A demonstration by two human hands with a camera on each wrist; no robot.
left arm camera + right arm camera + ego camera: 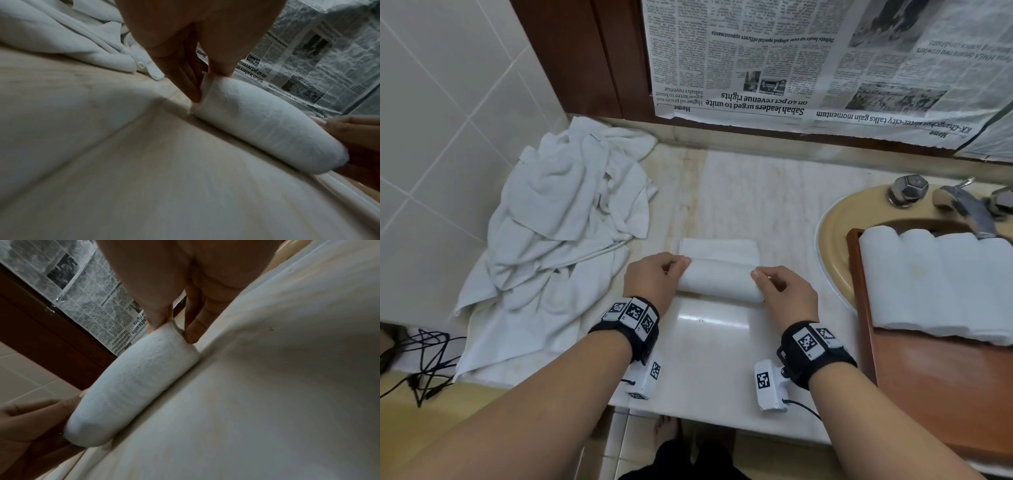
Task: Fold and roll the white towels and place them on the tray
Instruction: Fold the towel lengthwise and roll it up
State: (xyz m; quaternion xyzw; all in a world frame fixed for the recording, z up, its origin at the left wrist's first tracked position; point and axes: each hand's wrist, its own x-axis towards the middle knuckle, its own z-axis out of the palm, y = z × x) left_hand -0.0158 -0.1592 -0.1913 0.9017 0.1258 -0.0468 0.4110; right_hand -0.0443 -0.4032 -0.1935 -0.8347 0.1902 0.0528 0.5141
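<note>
The left hand [654, 275] and the right hand [784, 294] each pinch one end of the partly rolled towel [720, 279], thumb on top and fingers against the end face; the wrist views show the fingertips [193, 95] of the left hand tucked at the roll's edge where it meets the surface [709, 349]. The roll lies across the surface directly in front of the person, with a short flat tail [717, 247] of the towel not yet wound on its far side. The step in hand is judged to be the final turns of the roll. To do it well, advance both ends at the same rate so the cylinder stays straight, keep light downward pressure so the layers stay tight, and keep the end faces flush with the fingertips to prevent coning. Finish with the loose edge underneath, so the roll's own weight holds it closed. To the right of the roll, a wooden tray [859, 274] rests over the sink [832, 240] and already carries finished rolls [935, 284] side by side; the near part of the tray is bare. To the left of the roll lies a heap of unfolded towels [558, 222].
</note>
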